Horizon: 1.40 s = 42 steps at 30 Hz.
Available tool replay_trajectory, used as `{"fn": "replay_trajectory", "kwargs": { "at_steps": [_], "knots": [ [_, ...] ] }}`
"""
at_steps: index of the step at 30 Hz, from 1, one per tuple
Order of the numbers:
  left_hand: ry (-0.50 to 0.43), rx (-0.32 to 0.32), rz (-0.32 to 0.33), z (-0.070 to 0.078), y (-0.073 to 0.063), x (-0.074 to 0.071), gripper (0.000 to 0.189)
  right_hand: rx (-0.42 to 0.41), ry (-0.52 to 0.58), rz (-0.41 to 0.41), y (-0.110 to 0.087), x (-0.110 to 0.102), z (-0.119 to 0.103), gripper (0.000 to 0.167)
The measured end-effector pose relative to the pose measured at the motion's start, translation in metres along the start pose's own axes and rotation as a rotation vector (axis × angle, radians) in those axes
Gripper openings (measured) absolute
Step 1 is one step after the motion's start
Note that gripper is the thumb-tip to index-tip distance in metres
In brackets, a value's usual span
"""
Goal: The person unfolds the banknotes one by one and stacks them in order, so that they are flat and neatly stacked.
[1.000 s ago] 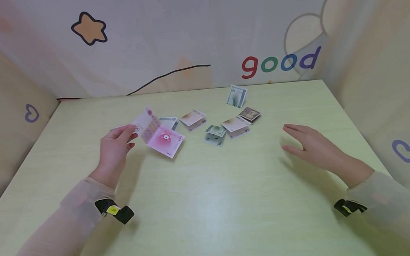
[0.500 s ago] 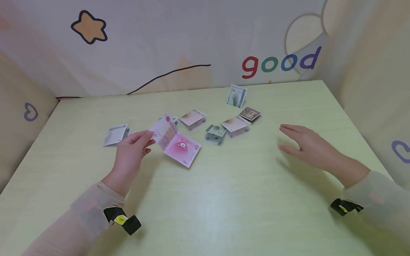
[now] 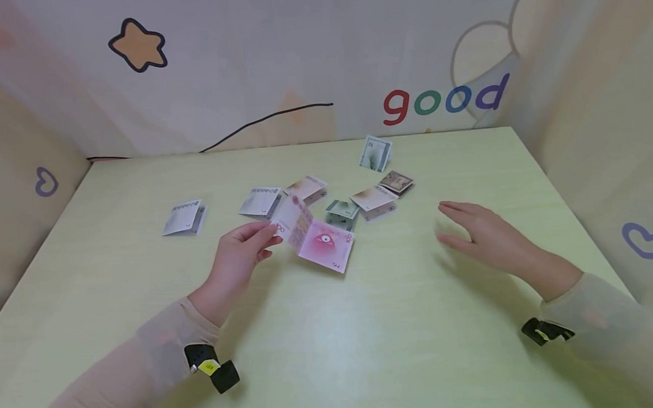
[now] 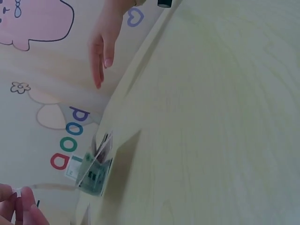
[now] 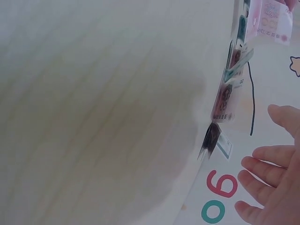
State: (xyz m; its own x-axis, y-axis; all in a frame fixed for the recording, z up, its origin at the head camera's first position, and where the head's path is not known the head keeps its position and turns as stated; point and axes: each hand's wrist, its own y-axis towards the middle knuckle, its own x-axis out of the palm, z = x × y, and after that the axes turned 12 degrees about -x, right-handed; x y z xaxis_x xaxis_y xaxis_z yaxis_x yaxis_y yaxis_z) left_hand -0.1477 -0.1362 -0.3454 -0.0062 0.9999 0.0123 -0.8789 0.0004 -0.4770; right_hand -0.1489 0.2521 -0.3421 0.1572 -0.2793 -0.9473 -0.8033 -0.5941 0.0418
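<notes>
My left hand (image 3: 241,261) pinches the left edge of a pink 100 banknote (image 3: 325,246) between thumb and fingers. The note has a crease across its middle and is half folded out, held over the table. In the left wrist view the banknote shows nearly edge-on beside the left fingertips (image 4: 29,208). It overlaps a small green folded note (image 3: 342,210) in the head view. My right hand (image 3: 486,237) hovers over the right of the table, fingers extended and holding nothing; its spread fingers also show in the right wrist view.
Folded banknotes lie across the back of the table: a grey-white one (image 3: 183,218) at left, another (image 3: 260,202) nearer the middle, tan ones (image 3: 375,197), a brown one (image 3: 396,182), and a green-blue one (image 3: 376,153) standing near the back edge. Printed curtains (image 3: 246,63) enclose the table (image 3: 364,347).
My left hand has carried the pink banknote right and slightly toward me, uncovering the grey-white notes at left. My right hand has drifted slightly left, still holding nothing.
</notes>
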Motion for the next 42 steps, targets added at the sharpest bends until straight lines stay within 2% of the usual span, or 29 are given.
{"fn": "replay_trajectory", "kwargs": {
  "at_steps": [8, 17, 25, 28, 31, 37, 39, 42],
  "knots": [
    [0.054, -0.055, -0.046, -0.012, -0.002, 0.015, 0.031, 0.004, 0.040, -0.033, 0.003, 0.003, -0.006, 0.062],
    [0.060, -0.029, -0.104, -0.022, -0.007, 0.034, 0.026, -0.007, 0.070, -0.073, 0.009, 0.009, -0.020, 0.062],
    [0.061, -0.054, -0.120, -0.026, -0.012, 0.047, 0.023, -0.044, 0.114, -0.122, 0.014, 0.012, -0.034, 0.063],
    [0.055, -0.067, -0.123, -0.028, -0.014, 0.051, 0.022, -0.065, 0.156, -0.161, 0.014, 0.014, -0.042, 0.063],
    [0.060, -0.074, -0.143, -0.031, -0.014, 0.055, 0.022, -0.121, 0.162, -0.222, 0.014, 0.019, -0.048, 0.061],
    [0.111, -0.093, -0.168, -0.039, -0.015, 0.058, 0.022, -0.271, 0.077, -0.360, 0.014, 0.032, -0.054, 0.060],
    [0.130, -0.080, -0.169, -0.040, -0.014, 0.058, 0.022, -0.297, 0.062, -0.396, 0.013, 0.033, -0.054, 0.060],
    [0.209, -0.019, -0.166, -0.039, -0.011, 0.056, 0.027, -0.288, 0.060, -0.454, 0.013, 0.032, -0.054, 0.060]
  ]
}}
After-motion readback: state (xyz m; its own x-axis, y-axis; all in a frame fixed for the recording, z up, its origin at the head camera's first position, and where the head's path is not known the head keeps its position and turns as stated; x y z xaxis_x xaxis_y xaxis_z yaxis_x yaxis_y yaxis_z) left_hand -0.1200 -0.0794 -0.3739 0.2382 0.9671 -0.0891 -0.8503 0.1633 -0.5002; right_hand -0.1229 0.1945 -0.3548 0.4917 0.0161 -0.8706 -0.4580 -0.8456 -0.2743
